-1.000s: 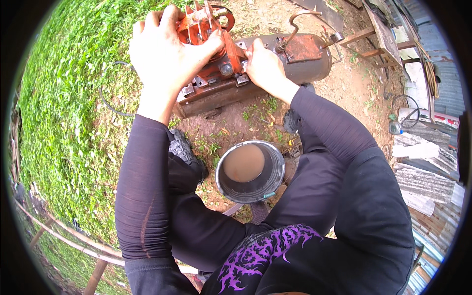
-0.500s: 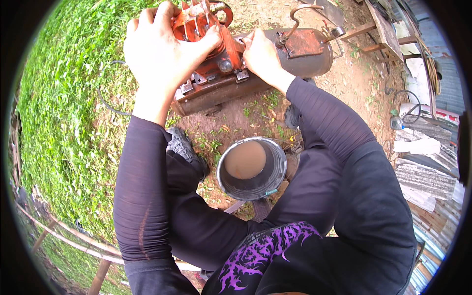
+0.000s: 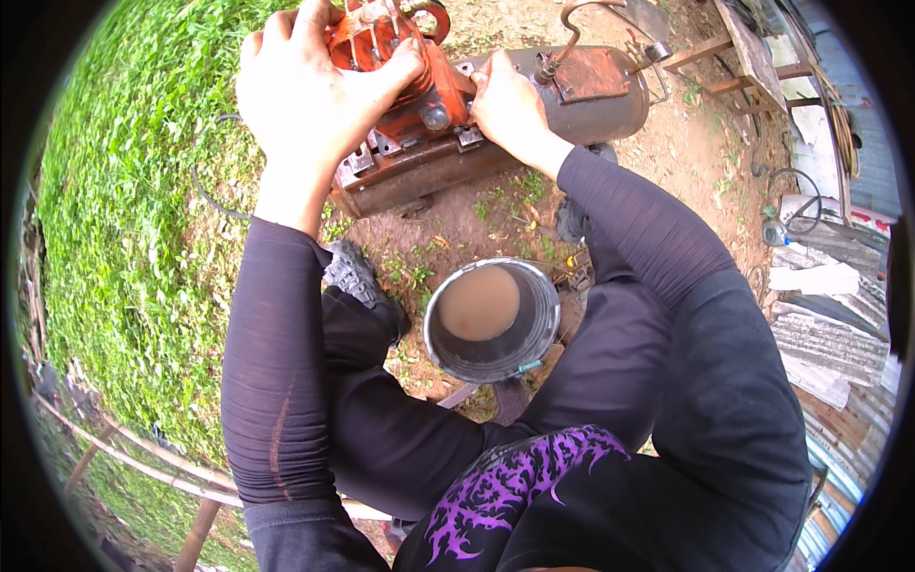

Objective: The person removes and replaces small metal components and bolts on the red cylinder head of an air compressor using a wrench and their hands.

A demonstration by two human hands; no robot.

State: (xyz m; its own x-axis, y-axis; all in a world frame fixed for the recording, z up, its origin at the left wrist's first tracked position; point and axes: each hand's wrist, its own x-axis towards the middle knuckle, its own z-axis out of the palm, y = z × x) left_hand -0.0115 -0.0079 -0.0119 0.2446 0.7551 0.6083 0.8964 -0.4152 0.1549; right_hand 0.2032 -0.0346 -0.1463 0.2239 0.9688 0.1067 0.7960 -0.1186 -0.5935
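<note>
My left hand (image 3: 315,95) grips the finned orange compressor pump (image 3: 376,38) from the left, fingers over its top and thumb across its front. My right hand (image 3: 505,110) is closed at the right side of the pump's base, fingertips against it; anything between those fingertips is hidden. The pump sits on a rusty grey cylindrical tank (image 3: 610,91) with metal brackets (image 3: 469,136) along it. On the tank's right part are an orange plate (image 3: 589,74), a bent copper-coloured pipe (image 3: 572,29) and a small gauge (image 3: 656,62).
A black bucket (image 3: 510,345) with murky water stands between my feet. Grass (image 3: 124,219) covers the left side, with wooden rails (image 3: 195,491) at lower left. A wooden bench (image 3: 753,57), a coiled hose (image 3: 801,173) and corrugated sheets (image 3: 829,343) lie to the right.
Both hands and the compressor sit higher in the picture than a second ago, and the bucket has shifted upward with them. Both hands keep their hold at the pump.
</note>
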